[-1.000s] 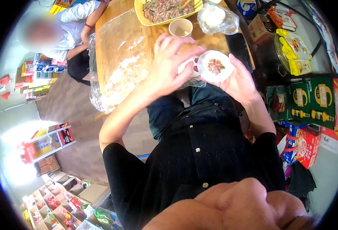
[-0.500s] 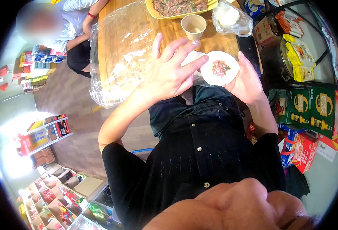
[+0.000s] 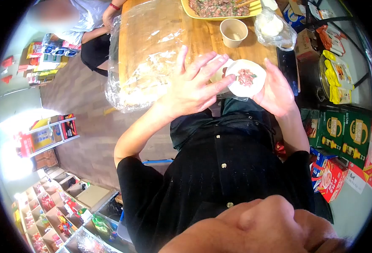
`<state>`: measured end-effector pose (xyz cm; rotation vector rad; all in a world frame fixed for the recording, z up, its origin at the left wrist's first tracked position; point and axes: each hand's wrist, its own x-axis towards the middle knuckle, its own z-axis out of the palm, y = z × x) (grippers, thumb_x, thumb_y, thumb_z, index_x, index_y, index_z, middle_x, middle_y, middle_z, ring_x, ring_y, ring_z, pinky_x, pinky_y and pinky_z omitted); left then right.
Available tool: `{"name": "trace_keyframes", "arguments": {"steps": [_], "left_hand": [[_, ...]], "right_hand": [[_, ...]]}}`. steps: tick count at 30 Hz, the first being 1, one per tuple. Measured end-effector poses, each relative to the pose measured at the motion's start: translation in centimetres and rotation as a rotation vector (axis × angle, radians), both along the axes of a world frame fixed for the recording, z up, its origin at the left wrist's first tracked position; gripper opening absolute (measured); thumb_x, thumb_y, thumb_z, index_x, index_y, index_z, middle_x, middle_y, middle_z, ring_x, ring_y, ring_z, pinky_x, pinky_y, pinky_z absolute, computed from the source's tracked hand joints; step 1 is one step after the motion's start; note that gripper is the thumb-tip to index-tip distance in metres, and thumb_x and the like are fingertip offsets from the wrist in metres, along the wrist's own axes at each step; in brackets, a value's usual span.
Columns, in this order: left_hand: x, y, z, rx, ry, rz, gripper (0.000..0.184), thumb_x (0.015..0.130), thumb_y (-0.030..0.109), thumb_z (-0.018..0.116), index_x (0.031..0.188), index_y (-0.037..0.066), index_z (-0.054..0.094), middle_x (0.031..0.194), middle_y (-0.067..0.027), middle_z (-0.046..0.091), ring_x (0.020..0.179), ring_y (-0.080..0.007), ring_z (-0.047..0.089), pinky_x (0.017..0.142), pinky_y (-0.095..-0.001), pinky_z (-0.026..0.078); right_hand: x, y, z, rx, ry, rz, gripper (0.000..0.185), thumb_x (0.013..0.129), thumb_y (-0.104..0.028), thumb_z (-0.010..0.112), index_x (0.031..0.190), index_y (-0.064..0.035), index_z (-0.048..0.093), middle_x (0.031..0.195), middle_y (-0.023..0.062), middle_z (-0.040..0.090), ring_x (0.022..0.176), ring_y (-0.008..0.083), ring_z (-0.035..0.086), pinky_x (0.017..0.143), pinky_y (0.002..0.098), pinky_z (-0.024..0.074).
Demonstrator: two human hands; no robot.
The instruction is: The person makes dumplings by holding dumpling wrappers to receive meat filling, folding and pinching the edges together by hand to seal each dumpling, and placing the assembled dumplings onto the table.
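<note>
A round white dumpling wrapper (image 3: pixel 257 87) lies across the fingers of my right hand (image 3: pixel 275 93), whose thumb stands up at its right side. A small heap of pinkish minced filling with green bits (image 3: pixel 246 77) sits in the middle of the wrapper. My left hand (image 3: pixel 196 84) is palm down with its fingers spread, one fingertip at the wrapper's left edge. Partly hidden behind those fingers is another pale, flat piece, perhaps a second wrapper. Beyond my hands stands a paper cup (image 3: pixel 233 33).
A yellow tray (image 3: pixel 213 17) of minced filling with a wooden utensil is at the back. Beside it sits a plastic bag with white contents (image 3: pixel 271 25). Clear plastic sheeting (image 3: pixel 152 55) covers the table's left part. Another person's arm (image 3: pixel 97 33) rests at the left edge.
The view has shifted, so the table and its items appear farther right. The filled wrapper still rests in my right hand, and my left fingers remain spread at its edge.
</note>
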<state>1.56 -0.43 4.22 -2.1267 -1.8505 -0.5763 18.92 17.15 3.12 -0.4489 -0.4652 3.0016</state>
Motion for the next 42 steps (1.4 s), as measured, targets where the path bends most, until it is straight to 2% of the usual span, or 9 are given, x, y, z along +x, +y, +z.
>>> {"name": "trace_keyframes", "arguments": {"steps": [14, 19, 23, 30, 32, 34, 36, 40, 42], "left_hand": [[2.8, -1.4, -1.7, 0.017, -0.039, -0.011, 0.055, 0.066, 0.028, 0.066, 0.121, 0.030, 0.062, 0.141, -0.0053, 0.043, 0.132, -0.0279, 0.033, 0.111, -0.0588, 0.006], [4.4, -0.3, -1.3, 0.039, -0.110, 0.098, 0.056, 0.082, 0.052, 0.054, 0.128, 0.019, 0.057, 0.144, -0.0102, 0.039, 0.134, -0.0336, 0.029, 0.110, -0.0601, 0.002], [4.6, 0.7, -1.5, -0.045, -0.082, 0.123, 0.073, 0.082, 0.067, 0.044, 0.131, 0.013, 0.054, 0.146, -0.0119, 0.035, 0.136, -0.0353, 0.024, 0.109, -0.0601, -0.001], [3.8, 0.2, -1.4, -0.053, -0.107, 0.006, 0.066, 0.085, 0.064, 0.043, 0.126, 0.015, 0.059, 0.146, -0.0133, 0.035, 0.136, -0.0358, 0.024, 0.109, -0.0594, 0.001], [2.4, 1.2, 0.0, 0.070, -0.250, 0.032, 0.058, 0.088, 0.058, 0.042, 0.122, 0.015, 0.062, 0.145, -0.0149, 0.037, 0.135, -0.0366, 0.025, 0.109, -0.0581, 0.004], [0.7, 3.8, 1.3, 0.139, -0.243, 0.122, 0.041, 0.088, 0.043, 0.052, 0.114, 0.014, 0.065, 0.132, -0.0143, 0.048, 0.125, -0.0366, 0.038, 0.107, -0.0571, 0.015], [-1.6, 7.0, 0.6, 0.059, -0.224, 0.094, 0.037, 0.087, 0.041, 0.055, 0.106, 0.012, 0.068, 0.117, -0.0110, 0.057, 0.117, -0.0348, 0.045, 0.104, -0.0573, 0.020], [-2.2, 11.6, -1.2, -0.035, -0.136, 0.162, 0.043, 0.087, 0.049, 0.053, 0.093, 0.010, 0.072, 0.103, -0.0085, 0.060, 0.112, -0.0316, 0.048, 0.103, -0.0577, 0.023], [-2.3, 13.0, -2.3, -0.156, 0.081, 0.253, 0.055, 0.085, 0.057, 0.050, 0.081, 0.008, 0.074, 0.099, -0.0090, 0.060, 0.111, -0.0298, 0.048, 0.103, -0.0581, 0.022]], "right_hand": [[-2.1, -2.1, -0.8, -0.103, 0.103, 0.010, 0.058, 0.100, -0.041, 0.032, 0.133, 0.0061, 0.038, 0.128, 0.0170, 0.052, 0.117, 0.0250, 0.052, 0.104, 0.0413, 0.0386], [-2.5, -3.5, 0.6, -0.036, -0.021, -0.025, 0.059, 0.100, -0.046, 0.031, 0.132, 0.0022, 0.042, 0.126, 0.0138, 0.053, 0.118, 0.0230, 0.050, 0.105, 0.0404, 0.0361], [-2.7, -3.7, 0.5, -0.060, -0.043, -0.034, 0.062, 0.099, -0.049, 0.029, 0.133, 0.0015, 0.041, 0.130, 0.0141, 0.051, 0.119, 0.0236, 0.049, 0.106, 0.0400, 0.0346], [-2.0, -2.1, -0.6, -0.089, 0.062, -0.042, 0.066, 0.098, -0.052, 0.027, 0.133, 0.0023, 0.040, 0.131, 0.0147, 0.050, 0.121, 0.0238, 0.048, 0.106, 0.0393, 0.0341], [-1.0, -1.0, -3.6, -0.264, 0.308, 0.075, 0.066, 0.098, -0.051, 0.029, 0.135, 0.0040, 0.037, 0.130, 0.0164, 0.050, 0.121, 0.0252, 0.048, 0.107, 0.0406, 0.0328], [-0.9, -1.9, -1.8, -0.167, 0.108, -0.069, 0.064, 0.099, -0.047, 0.031, 0.135, 0.0049, 0.036, 0.132, 0.0175, 0.048, 0.124, 0.0263, 0.046, 0.110, 0.0418, 0.0302], [-0.1, -1.9, -1.3, -0.136, 0.069, -0.083, 0.063, 0.099, -0.045, 0.032, 0.136, 0.0060, 0.035, 0.134, 0.0186, 0.046, 0.126, 0.0271, 0.044, 0.111, 0.0424, 0.0287], [1.5, -1.4, -1.3, -0.103, 0.048, -0.118, 0.059, 0.099, -0.041, 0.034, 0.135, 0.0064, 0.035, 0.140, 0.0215, 0.040, 0.130, 0.0304, 0.039, 0.111, 0.0448, 0.0273], [2.1, -1.2, -1.8, -0.089, 0.131, -0.112, 0.054, 0.099, -0.037, 0.036, 0.133, 0.0057, 0.038, 0.138, 0.0208, 0.043, 0.129, 0.0303, 0.040, 0.112, 0.0448, 0.0266]]}}
